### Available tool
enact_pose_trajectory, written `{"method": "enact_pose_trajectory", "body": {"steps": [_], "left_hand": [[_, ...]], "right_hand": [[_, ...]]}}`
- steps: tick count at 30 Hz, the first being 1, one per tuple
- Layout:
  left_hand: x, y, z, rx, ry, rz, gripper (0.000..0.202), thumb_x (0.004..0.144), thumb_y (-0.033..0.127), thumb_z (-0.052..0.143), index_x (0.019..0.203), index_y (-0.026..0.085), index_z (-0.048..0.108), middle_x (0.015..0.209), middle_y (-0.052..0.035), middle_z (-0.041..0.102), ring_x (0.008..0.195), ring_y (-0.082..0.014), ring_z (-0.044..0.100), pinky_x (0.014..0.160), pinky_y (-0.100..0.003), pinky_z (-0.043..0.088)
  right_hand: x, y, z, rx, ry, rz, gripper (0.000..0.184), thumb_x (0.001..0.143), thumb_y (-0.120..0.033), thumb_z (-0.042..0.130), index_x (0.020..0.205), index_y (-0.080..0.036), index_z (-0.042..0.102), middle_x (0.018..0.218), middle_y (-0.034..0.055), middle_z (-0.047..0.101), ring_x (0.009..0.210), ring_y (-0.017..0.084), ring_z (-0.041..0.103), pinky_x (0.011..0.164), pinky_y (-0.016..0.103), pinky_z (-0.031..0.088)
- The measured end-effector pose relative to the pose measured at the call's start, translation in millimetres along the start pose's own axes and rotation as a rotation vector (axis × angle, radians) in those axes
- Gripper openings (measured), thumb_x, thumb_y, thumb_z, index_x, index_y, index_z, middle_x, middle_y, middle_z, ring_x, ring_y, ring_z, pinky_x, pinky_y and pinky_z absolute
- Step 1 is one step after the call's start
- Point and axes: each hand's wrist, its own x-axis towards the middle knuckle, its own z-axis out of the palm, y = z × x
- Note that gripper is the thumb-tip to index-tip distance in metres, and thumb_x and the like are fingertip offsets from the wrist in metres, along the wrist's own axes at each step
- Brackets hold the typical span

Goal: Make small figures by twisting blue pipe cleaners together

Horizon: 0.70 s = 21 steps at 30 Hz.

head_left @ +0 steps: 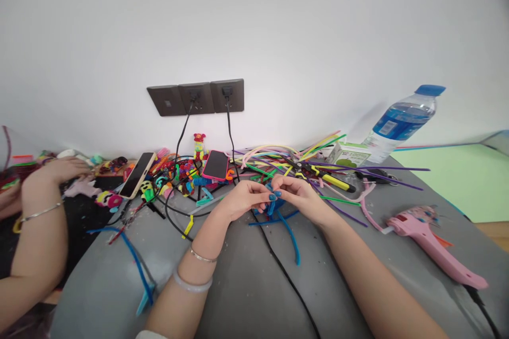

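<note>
My left hand (242, 200) and my right hand (300, 193) meet over the middle of the grey table (246, 286). Both pinch a small blue pipe cleaner piece (274, 204) between thumb and fingers. Its loose blue ends (293, 238) trail down onto the table toward me. My fingernails are painted blue. My left wrist wears two bracelets.
A pink glue gun (431, 241) lies at the right. A water bottle (401, 124) stands behind a pile of coloured pipe cleaners (286, 161) and yellow-handled pliers (330, 179). Two phones (217, 164) charge from wall sockets (196, 98). Another person's arm (35, 222) rests at the left.
</note>
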Motion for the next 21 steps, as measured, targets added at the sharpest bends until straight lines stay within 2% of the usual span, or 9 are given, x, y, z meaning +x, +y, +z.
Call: {"method": "enact_pose_trajectory", "body": {"steps": [6, 11, 15, 17, 21], "left_hand": [[3, -2, 3.7, -0.039, 0.116, 0.031, 0.044, 0.047, 0.043, 0.09, 0.065, 0.011, 0.067, 0.053, 0.0018, 0.057, 0.048, -0.0065, 0.05, 0.049, -0.021, 0.039], [4, -3, 3.8, -0.006, 0.097, 0.098, 0.039, 0.056, 0.04, 0.086, 0.073, 0.012, 0.065, 0.058, 0.0027, 0.056, 0.051, -0.0071, 0.051, 0.051, -0.021, 0.04], [1, 2, -2.5, 0.082, 0.148, 0.209, 0.036, 0.064, 0.043, 0.08, 0.078, 0.015, 0.062, 0.063, 0.0029, 0.057, 0.054, -0.0073, 0.05, 0.048, -0.019, 0.037], [1, 4, -5.8, 0.083, 0.184, 0.241, 0.034, 0.067, 0.043, 0.077, 0.08, 0.015, 0.06, 0.069, 0.0006, 0.062, 0.058, -0.0081, 0.052, 0.049, -0.019, 0.038], [2, 3, -9.3, 0.055, 0.17, 0.229, 0.037, 0.067, 0.041, 0.079, 0.085, 0.015, 0.06, 0.071, -0.0024, 0.067, 0.062, -0.0114, 0.059, 0.051, -0.02, 0.041]], "right_hand": [[1, 5, 5, -0.098, 0.132, -0.081, 0.031, 0.087, -0.048, 0.063, 0.08, -0.018, 0.059, 0.078, 0.0014, 0.055, 0.07, 0.014, 0.051, 0.064, 0.026, 0.044], [4, 12, 2, -0.126, 0.225, -0.154, 0.025, 0.084, -0.043, 0.068, 0.079, -0.019, 0.065, 0.076, 0.0021, 0.06, 0.072, 0.016, 0.056, 0.066, 0.028, 0.046], [2, 8, -14, -0.222, 0.28, -0.172, 0.025, 0.086, -0.044, 0.064, 0.089, -0.02, 0.069, 0.086, 0.006, 0.067, 0.081, 0.019, 0.061, 0.071, 0.032, 0.049], [-2, 4, -23, -0.324, 0.226, -0.157, 0.025, 0.087, -0.043, 0.063, 0.089, -0.019, 0.07, 0.087, 0.007, 0.069, 0.08, 0.02, 0.061, 0.071, 0.032, 0.048], [-6, -1, -33, -0.505, -0.105, -0.084, 0.019, 0.084, -0.037, 0.068, 0.084, -0.019, 0.071, 0.086, 0.0065, 0.07, 0.082, 0.021, 0.062, 0.076, 0.034, 0.048]]}}
